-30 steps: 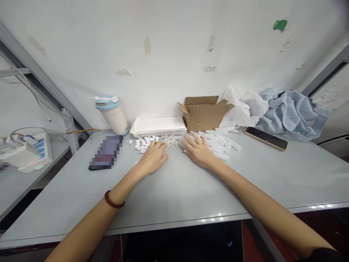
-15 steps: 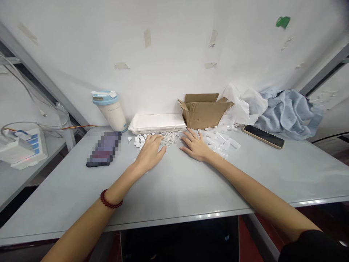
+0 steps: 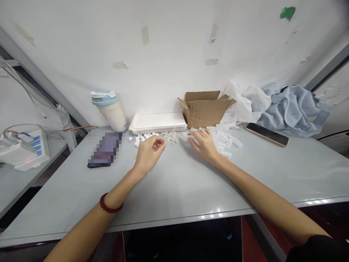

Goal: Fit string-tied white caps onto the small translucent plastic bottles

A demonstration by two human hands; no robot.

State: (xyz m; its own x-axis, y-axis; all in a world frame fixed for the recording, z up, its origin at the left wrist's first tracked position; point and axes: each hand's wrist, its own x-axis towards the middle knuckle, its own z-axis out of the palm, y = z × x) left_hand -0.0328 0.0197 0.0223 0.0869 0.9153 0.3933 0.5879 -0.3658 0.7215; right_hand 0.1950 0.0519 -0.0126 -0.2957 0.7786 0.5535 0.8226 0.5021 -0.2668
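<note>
My left hand is raised a little off the grey table, fingers curled into a pinch beside a heap of small white caps and a tangle of thin white pieces. What the pinch holds is too small to name. My right hand is curled at the near edge of a pile of small clear plastic bottles, its fingertips on one clear bottle.
A brown cardboard box and a stack of white trays stand by the wall. A tumbler and a dark phone lie left; another phone, blue cloth and white bag lie right.
Both hands lay flat and spread on the table before. Now the left has lifted and curled into a pinch, and the right has curled its fingers at the bottle pile.
</note>
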